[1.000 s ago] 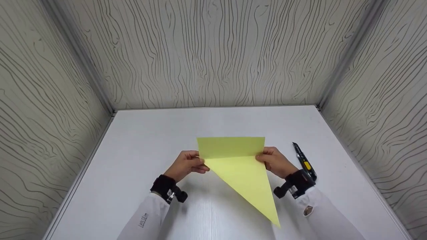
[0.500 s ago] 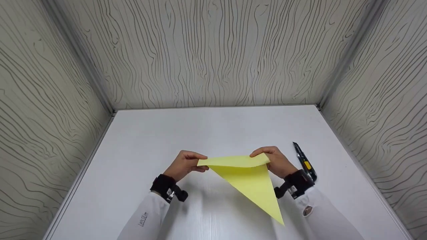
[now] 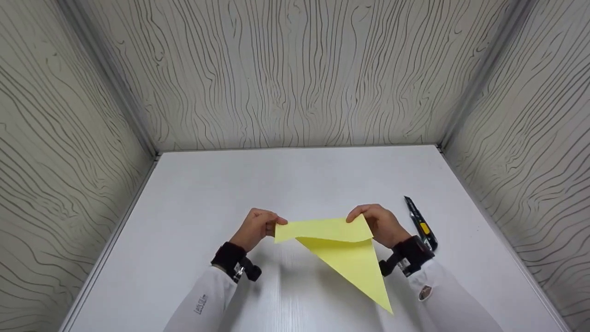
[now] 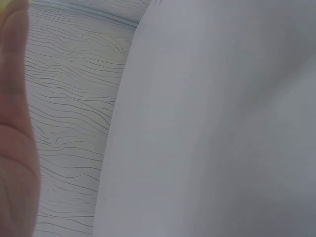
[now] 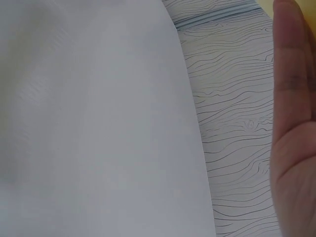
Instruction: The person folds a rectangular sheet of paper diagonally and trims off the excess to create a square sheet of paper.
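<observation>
A sheet of yellow paper (image 3: 352, 265) is held up above the white table in the head view. Its upper strip is folded down toward the person, and a triangular part hangs below with its point at the lower right. My left hand (image 3: 255, 228) pinches the strip's left end between thumb and fingers. At the strip's right end my right hand (image 3: 380, 223) pinches the paper near the top corner, fingertips over the fold. Each wrist view shows part of its hand at the edge, the left hand (image 4: 15, 133) and the right hand (image 5: 294, 128), with a sliver of yellow at the fingertips.
A black and yellow utility knife (image 3: 421, 223) lies on the white table (image 3: 207, 193) to the right of the right hand. Wood-grain patterned panels (image 3: 295, 74) rise behind the table and on both sides. A dark camera strap (image 3: 229, 259) wraps each wrist.
The paper's upper strip, which stood upright a second ago, has folded over toward the person and now lies lower. Both hands have shifted their fingers onto the fold. The knife has not moved.
</observation>
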`<state>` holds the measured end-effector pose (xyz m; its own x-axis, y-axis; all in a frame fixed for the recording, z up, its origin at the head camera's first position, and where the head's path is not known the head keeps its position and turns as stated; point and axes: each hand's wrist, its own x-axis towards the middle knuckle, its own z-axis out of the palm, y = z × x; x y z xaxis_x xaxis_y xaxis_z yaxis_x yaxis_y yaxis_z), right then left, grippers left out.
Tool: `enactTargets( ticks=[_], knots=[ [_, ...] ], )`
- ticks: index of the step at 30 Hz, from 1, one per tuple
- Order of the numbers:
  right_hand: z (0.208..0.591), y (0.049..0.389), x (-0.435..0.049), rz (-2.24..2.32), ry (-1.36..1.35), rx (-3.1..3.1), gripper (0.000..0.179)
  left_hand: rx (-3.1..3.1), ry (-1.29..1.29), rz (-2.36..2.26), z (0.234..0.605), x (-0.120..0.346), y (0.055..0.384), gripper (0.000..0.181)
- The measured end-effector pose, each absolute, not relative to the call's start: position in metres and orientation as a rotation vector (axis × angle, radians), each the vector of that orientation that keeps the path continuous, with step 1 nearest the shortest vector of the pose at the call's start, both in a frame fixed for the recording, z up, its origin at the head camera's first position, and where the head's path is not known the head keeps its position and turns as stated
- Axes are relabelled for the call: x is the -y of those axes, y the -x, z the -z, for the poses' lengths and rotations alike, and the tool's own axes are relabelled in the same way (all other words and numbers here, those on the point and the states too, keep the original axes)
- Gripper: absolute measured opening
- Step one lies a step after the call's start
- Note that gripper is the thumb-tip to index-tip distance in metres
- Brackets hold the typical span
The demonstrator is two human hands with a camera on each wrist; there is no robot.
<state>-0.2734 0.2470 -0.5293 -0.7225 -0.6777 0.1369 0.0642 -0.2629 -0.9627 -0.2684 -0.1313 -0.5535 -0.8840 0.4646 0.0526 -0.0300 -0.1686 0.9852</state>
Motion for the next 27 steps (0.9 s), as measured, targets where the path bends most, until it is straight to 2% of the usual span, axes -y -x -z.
enactTargets(
  ticks=[2,5,10,13,15,22,27],
  knots=[
    [0.529,0.274,-0.247,2.016,0.76,-1.472,0.066,-1.868,-0.446,-2.081,0.553,0.128,0.268,0.027],
    [0.528,0.274,-0.246,1.981,0.683,-1.603,0.062,-2.009,-0.386,-2.018,0.551,0.123,0.269,0.016],
    [0.528,0.272,-0.239,1.861,0.451,-1.97,0.034,-2.091,-0.338,-1.979,0.552,0.119,0.27,0.018],
    [0.53,0.272,-0.237,1.805,0.407,-2.078,0.016,-2.082,-0.305,-1.981,0.554,0.118,0.271,0.017],
    [0.531,0.272,-0.237,1.765,0.419,-2.131,0.01,-2.069,-0.278,-1.991,0.556,0.118,0.272,0.015],
    [0.532,0.271,-0.238,1.725,0.423,-2.156,0.025,-1.996,-0.241,-2.055,0.559,0.118,0.273,0.01],
    [0.53,0.273,-0.238,1.693,0.389,-2.158,0.035,-1.967,-0.23,-2.05,0.56,0.117,0.274,0.027]
  ],
)
